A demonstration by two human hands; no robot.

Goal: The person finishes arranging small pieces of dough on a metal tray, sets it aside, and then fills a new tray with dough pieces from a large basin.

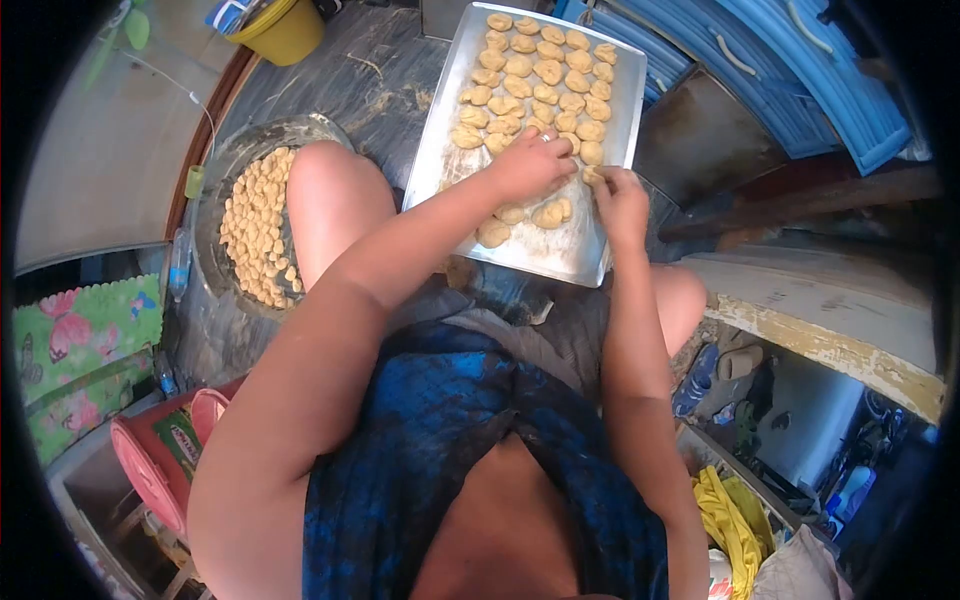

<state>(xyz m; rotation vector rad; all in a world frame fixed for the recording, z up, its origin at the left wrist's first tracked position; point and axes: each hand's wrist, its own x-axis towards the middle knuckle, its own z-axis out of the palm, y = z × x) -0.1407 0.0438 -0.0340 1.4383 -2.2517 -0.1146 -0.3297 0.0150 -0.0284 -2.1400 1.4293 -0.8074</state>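
Right hand (620, 200) has a small lump of dough (592, 175) pinched at the fingertips, pressed right at the right-hand edge of the metal tray (560, 255), just above the middle of the frame. The left hand (530, 165) is just beside it, palm down over the tray with fingers curled, and honestly I can't tell whether it's gripping a piece or just resting on the ones underneath, since the hand covers them. A ring shows on one finger. Just below the two hands there are three loose dough pieces (520, 220) sitting on the bare lower part of the tray, a little apart from the rest. Above the hands, toward the top centre of the frame, the tray is packed with neat rows of shaped dough pieces (535, 85), mostly touching or nearly so. The tray sits tilted, on the dark floor in front of the person's knees. Off to the left centre of the frame, partly behind the left knee, there's a big glass bowl (235, 150) filled with a lot of smaller dough bits (255, 230). Upper left has a yellow bucket (285, 30), the upper right has blue slatted panels (800, 70), and down at lower left there's a pink plastic container (150, 465).
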